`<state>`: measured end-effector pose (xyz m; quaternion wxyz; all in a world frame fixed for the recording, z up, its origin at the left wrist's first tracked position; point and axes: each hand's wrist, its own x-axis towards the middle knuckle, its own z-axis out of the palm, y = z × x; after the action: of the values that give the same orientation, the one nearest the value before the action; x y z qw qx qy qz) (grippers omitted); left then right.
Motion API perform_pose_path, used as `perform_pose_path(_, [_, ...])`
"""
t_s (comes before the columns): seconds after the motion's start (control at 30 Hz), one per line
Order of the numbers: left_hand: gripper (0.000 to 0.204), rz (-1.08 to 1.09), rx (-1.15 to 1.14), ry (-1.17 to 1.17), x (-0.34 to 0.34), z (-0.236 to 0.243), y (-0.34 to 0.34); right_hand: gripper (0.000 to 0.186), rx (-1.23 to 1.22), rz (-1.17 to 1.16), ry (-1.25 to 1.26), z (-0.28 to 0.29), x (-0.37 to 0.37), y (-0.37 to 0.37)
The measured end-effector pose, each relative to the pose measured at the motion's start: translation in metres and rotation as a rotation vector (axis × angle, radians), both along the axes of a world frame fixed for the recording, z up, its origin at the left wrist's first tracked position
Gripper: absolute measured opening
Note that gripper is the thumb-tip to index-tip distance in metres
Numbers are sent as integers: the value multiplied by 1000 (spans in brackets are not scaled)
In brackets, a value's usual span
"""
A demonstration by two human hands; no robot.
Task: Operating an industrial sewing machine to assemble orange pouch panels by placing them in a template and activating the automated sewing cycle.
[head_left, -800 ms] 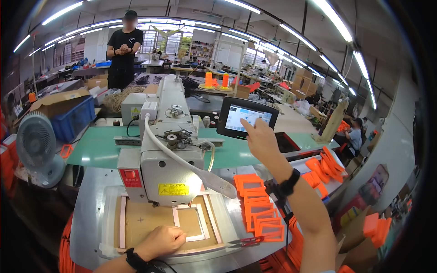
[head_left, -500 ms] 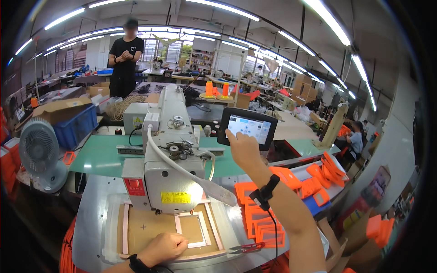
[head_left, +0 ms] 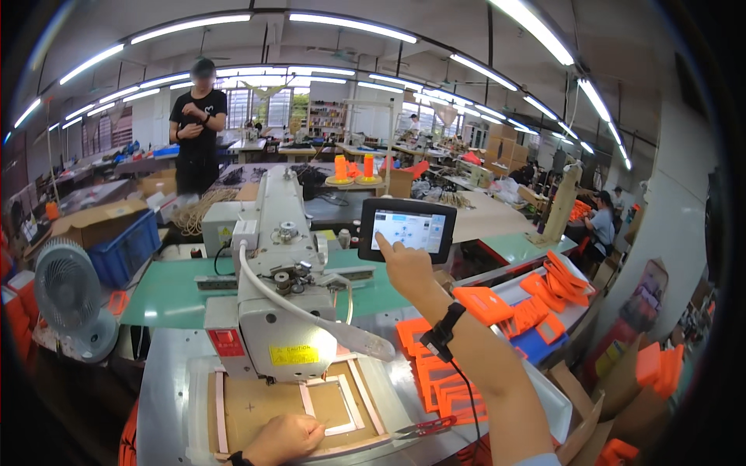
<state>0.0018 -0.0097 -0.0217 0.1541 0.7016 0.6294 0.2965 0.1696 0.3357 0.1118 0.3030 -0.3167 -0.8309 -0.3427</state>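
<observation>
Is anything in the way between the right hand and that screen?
Nothing visible: the right hand has one of its fingers over the screen's left part; whether it touches, I can't tell.

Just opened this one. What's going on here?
Someone is at a sewing machine. Their right hand reaches up to the screen, index finger at its left part; actual contact is hard to confirm. The left hand rests, loosely curled, on the brown board below the machine. Overlapping orange frames and red-handled snips lie to the board's right.
</observation>
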Motion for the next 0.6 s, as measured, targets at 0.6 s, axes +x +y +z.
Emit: perform_pose_path(0.6, [29,-11,-101,-36,-1,9,4,60,-63,-5,70,-2,1,4])
